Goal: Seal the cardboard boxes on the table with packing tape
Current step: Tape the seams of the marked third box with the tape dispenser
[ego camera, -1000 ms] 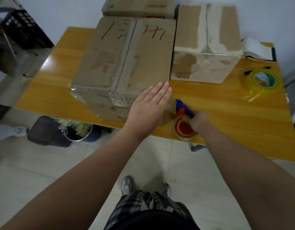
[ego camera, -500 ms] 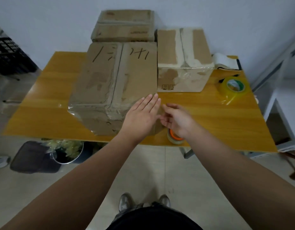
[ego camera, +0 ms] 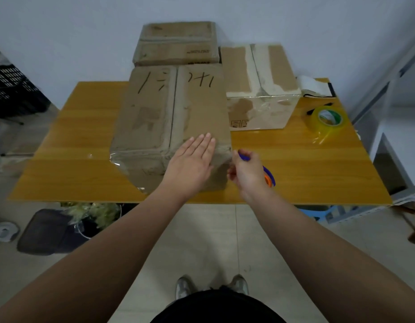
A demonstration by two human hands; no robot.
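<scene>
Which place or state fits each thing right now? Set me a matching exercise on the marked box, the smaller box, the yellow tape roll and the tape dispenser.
Things:
1. marked box
2. smaller box
3. yellow tape roll
4. tape dispenser

Places or states:
A. lies loose near the right edge of the table
B. held in the right hand
C. pressed under the flat left hand
D. stands untouched, behind and to the right of the biggest box

Pairs: 1-C, 2-D, 3-A, 4-B.
</scene>
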